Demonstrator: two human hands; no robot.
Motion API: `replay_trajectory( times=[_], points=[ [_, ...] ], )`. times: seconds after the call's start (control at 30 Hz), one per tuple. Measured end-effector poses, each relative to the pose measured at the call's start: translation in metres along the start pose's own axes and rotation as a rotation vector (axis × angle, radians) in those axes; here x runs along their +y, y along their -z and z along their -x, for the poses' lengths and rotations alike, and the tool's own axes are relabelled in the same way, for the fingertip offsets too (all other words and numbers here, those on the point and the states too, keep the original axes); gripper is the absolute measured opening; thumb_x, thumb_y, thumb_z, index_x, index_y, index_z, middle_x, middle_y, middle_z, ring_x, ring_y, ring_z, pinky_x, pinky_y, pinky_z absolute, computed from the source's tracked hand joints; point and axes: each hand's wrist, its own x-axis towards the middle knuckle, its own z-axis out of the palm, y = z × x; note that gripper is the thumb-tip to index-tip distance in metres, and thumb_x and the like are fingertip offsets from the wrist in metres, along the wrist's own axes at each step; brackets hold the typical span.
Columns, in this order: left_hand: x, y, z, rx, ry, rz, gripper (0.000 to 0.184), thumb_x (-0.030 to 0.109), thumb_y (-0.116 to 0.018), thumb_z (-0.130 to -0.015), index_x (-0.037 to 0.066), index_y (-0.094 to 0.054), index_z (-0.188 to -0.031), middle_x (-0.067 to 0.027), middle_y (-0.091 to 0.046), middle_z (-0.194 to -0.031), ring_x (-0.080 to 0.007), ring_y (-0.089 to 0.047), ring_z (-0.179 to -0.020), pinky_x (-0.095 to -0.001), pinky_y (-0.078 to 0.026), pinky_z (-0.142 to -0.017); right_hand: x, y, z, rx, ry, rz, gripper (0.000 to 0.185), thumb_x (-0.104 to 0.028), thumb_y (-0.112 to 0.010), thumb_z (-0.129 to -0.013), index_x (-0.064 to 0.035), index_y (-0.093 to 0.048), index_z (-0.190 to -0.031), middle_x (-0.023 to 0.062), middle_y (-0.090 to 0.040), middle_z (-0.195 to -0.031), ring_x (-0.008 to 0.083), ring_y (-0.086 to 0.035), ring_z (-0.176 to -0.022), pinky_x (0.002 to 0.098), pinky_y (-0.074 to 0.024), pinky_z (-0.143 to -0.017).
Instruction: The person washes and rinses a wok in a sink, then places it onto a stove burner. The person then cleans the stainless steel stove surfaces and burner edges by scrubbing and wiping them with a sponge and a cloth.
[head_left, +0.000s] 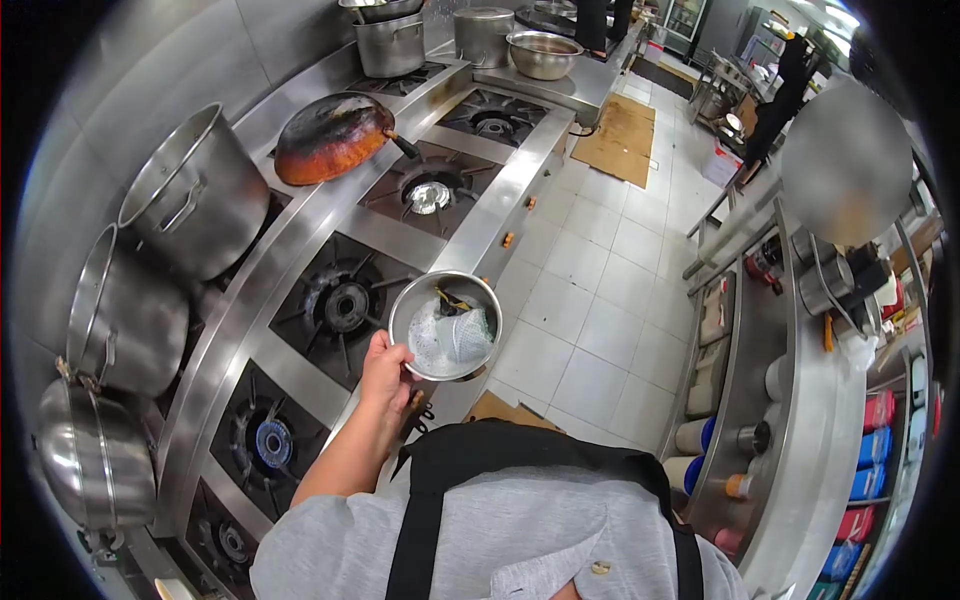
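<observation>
My left hand (pixel 386 370) grips the rim of a round metal bowl (pixel 402 292), thumb over the edge, fingers mostly hidden beneath. Inside the bowl lie white suds (pixel 427 335), a pale grey-green cloth or mesh pad (pixel 467 336) and something dark and yellow (pixel 452 300) that I cannot make out. The bowl is held in the air beside the front edge of the stove (pixel 290 363). Nearest to it on the stove is a bare burner (pixel 345 303). My right hand is out of view.
A scorched pan (pixel 335 138) lies overturned on the stove's back. Large pots (pixel 200 200) lean along the wall at left. A metal bowl (pixel 543 62) stands on the far counter. Cardboard (pixel 616 138) covers part of the tiled floor. Shelving (pixel 800 400) lines the right, with a person behind.
</observation>
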Motion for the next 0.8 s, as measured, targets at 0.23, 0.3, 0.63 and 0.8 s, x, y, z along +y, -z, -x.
replay_trajectory(
  times=[0.23,0.3,0.63,0.8],
  points=[
    [-0.005,-0.085,-0.104,0.043,-0.025,-0.023,0.023,-0.006,-0.048,-0.066,0.012,-0.039,-0.076,-0.0032,-0.051,-0.067,-0.0143,-0.048,-0.05,-0.0279,-0.037,-0.038,-0.029,0.089,-0.108,0.084,-0.111,-0.067,0.03,-0.009,-0.059,-0.072,-0.0053,-0.06,-0.102,0.022,-0.062,-0.098,0.0383,-0.058,-0.097,0.0426,-0.047,-0.08],
    [-0.014,-0.105,-0.128,0.075,-0.043,0.0,0.022,-0.005,-0.047,-0.067,0.013,-0.04,-0.077,-0.0032,-0.051,-0.067,-0.0142,-0.047,-0.049,-0.0272,-0.037,-0.039,-0.056,0.127,-0.151,-0.036,0.107,-0.035,0.025,-0.009,-0.058,-0.073,-0.0054,-0.062,-0.097,0.0229,-0.062,-0.096,0.0386,-0.058,-0.096,0.0422,-0.0472,-0.079],
    [-0.046,-0.19,-0.227,0.357,-0.149,0.032,0.02,-0.004,-0.046,-0.069,0.013,-0.038,-0.078,-0.0019,-0.05,-0.065,-0.0129,-0.046,-0.047,-0.0272,-0.038,-0.04,-0.282,0.271,-0.419,0.064,0.49,-0.023,0.033,-0.011,-0.065,-0.067,-0.0052,-0.055,-0.098,0.0216,-0.063,-0.092,0.0365,-0.061,-0.088,0.0405,-0.0485,-0.076],
    [-0.054,-0.202,-0.286,0.405,-0.142,0.07,0.022,-0.004,-0.048,-0.068,0.013,-0.038,-0.078,-0.0019,-0.05,-0.065,-0.014,-0.047,-0.047,-0.0282,-0.039,-0.038,-0.396,0.338,-0.445,0.002,0.643,-0.141,0.023,-0.011,-0.059,-0.074,-0.0041,-0.057,-0.096,0.021,-0.062,-0.097,0.0354,-0.059,-0.094,0.0412,-0.0469,-0.08]
  ],
)
